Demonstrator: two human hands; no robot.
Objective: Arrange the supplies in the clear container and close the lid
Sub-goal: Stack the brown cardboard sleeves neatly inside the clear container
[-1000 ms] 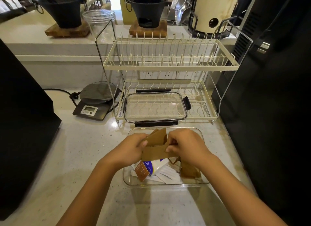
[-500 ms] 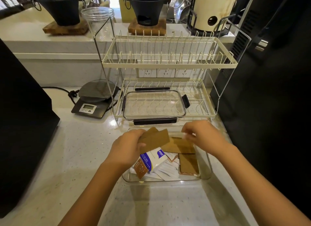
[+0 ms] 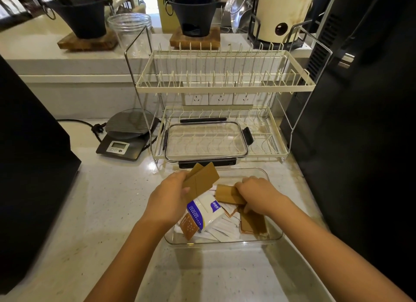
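The clear container (image 3: pixel 273 236) sits open on the counter in front of me. Inside lie a white and blue packet (image 3: pixel 206 211), white sachets (image 3: pixel 221 230) and brown packets (image 3: pixel 253 223). My left hand (image 3: pixel 167 200) holds a few brown paper packets (image 3: pixel 201 180) above the container's left side. My right hand (image 3: pixel 258 194) is down inside the container, gripping another brown packet (image 3: pixel 226 194). The clear lid (image 3: pixel 206 140) with black clips lies on the lower shelf of the dish rack, behind the container.
A cream two-tier dish rack (image 3: pixel 225 85) stands behind the container. A digital scale (image 3: pixel 126 139) with a cable sits to its left. Black appliances flank the counter on the left (image 3: pixel 29 166) and right (image 3: pixel 360 121). Burners and a glass jar (image 3: pixel 130 29) stand on the back ledge.
My hands have separated: the left kept a few brown packets and lifted slightly, while the right carried one brown packet down into the container's right side.
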